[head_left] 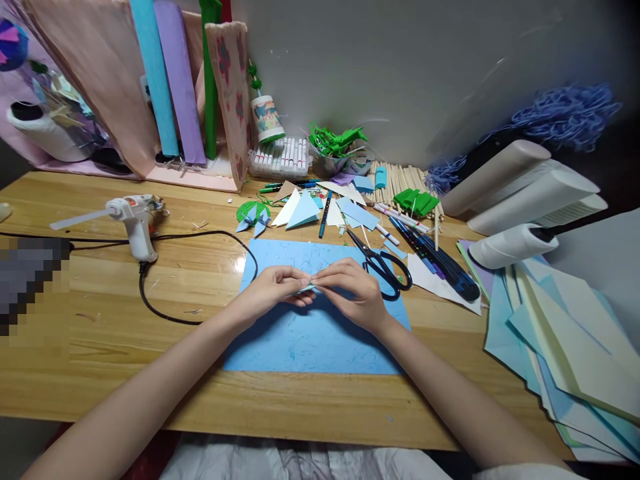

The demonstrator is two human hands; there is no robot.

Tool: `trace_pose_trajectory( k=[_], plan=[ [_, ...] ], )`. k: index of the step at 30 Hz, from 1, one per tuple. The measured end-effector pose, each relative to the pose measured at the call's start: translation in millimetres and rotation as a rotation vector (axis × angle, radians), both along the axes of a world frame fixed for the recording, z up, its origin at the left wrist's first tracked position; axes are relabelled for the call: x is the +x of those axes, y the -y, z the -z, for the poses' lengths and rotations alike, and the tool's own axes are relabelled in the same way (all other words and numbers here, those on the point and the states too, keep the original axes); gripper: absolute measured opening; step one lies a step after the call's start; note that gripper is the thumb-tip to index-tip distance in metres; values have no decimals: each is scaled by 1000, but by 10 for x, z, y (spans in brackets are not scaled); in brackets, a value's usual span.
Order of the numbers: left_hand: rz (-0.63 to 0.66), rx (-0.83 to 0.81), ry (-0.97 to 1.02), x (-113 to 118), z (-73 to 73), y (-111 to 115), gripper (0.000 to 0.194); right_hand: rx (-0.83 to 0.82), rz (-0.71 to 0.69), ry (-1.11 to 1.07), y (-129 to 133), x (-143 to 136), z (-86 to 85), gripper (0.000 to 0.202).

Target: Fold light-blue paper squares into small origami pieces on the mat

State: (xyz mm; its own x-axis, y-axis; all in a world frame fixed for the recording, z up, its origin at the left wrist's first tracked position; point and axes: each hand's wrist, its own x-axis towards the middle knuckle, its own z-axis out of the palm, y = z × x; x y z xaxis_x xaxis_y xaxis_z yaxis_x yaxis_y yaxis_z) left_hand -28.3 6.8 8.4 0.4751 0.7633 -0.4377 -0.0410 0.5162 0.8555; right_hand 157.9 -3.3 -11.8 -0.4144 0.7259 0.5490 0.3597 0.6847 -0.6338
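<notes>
Over a blue sheet (310, 340) on the table, my two hands meet fingertip to fingertip. My left hand (280, 285) pinches a small light-blue piece of paper (306, 288), mostly covered by the fingers. The fingers of my right hand (353, 290) are closed on the other end of that same piece. Just right of my right hand lie black-handled scissors (383, 263), their blades pointing up and left. Beyond the hands, a blue paper flower (254, 219) rests by a round green piece.
A white glue gun (136, 227) stands at left, its black cord (170, 319) curving to the blue sheet. Behind are paper scraps (303, 210), markers (287, 157) in a box and wooden sticks (403, 180). Stacked coloured paper (575, 333) and white rolls (535, 200) are at right.
</notes>
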Motion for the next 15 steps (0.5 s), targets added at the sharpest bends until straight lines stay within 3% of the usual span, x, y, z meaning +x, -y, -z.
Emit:
trace_pose_trajectory(
  k=[7,15],
  plan=[
    [-96,0,-51,-38,29,-2,45,168,12,169,8,35,1,20],
    [-115,197,-134,4,59,22,42,136,87,230,31,-17,-41,12]
  ],
)
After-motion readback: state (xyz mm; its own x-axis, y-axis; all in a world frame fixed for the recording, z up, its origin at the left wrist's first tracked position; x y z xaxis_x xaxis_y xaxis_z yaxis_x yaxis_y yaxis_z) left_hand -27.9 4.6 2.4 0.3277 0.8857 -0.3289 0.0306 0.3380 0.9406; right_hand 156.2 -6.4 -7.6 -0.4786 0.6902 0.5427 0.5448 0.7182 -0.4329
